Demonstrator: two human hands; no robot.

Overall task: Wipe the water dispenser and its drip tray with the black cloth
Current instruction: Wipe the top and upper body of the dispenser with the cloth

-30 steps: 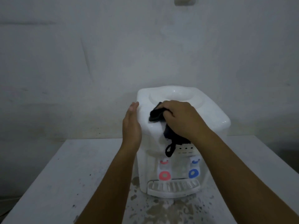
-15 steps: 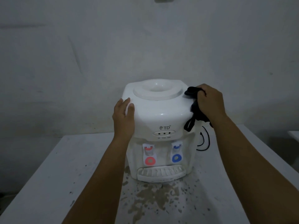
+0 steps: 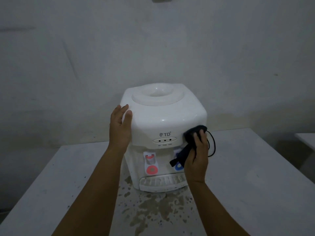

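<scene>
A white table-top water dispenser [image 3: 163, 116] stands in the middle of the table, with a red tap [image 3: 150, 165] and a blue tap [image 3: 178, 166] above its slotted drip tray [image 3: 162, 183]. My left hand [image 3: 120, 126] rests flat against the dispenser's upper left corner, fingers straight. My right hand [image 3: 197, 155] grips the black cloth [image 3: 189, 142] and presses it on the front right corner, beside the indicator panel. A tail of the cloth hangs over the blue tap.
The white table [image 3: 51, 184] carries dark wet blotches [image 3: 153, 206] in front of the dispenser. A black power cord [image 3: 213, 143] loops behind the right side. A grey wall stands close behind. Another pale surface edge [image 3: 306, 138] shows at far right.
My right hand has carried the cloth from the top front, over the top right corner, down to the front right corner. My left hand stays on the left side.
</scene>
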